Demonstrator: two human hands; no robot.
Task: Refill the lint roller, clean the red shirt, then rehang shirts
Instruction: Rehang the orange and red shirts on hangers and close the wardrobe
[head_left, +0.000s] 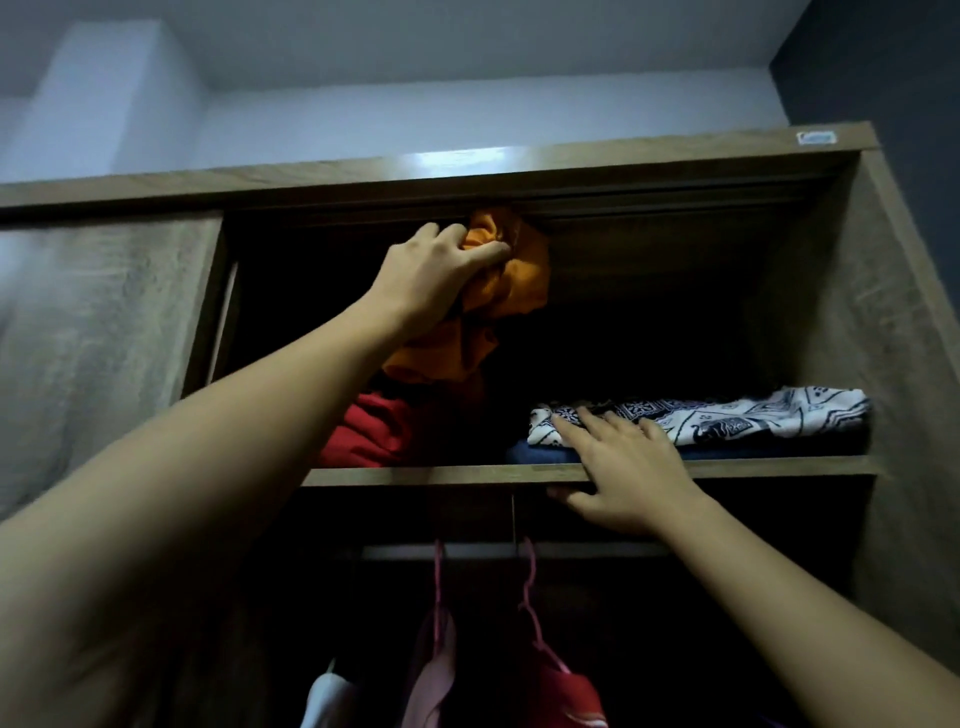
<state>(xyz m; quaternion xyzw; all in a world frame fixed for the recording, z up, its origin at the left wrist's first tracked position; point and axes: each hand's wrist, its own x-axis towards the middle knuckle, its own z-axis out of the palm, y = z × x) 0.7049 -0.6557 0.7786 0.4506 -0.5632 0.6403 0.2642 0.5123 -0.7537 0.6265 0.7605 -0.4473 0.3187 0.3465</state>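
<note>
The left hand (441, 275) bunches up an orange cloth (514, 275) above what may be the red shirt (371, 431) on the dark shelf (415, 474), the right hand (623, 467) lies flat with fingers spread on a patterned cloth (727, 421), and no lint roller shows, so most work looks left.

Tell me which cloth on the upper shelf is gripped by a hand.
The orange cloth: the left hand grips it, bunched, high up. The red cloth lies below; the patterned cloth lies folded, the right hand resting flat on it.
</note>
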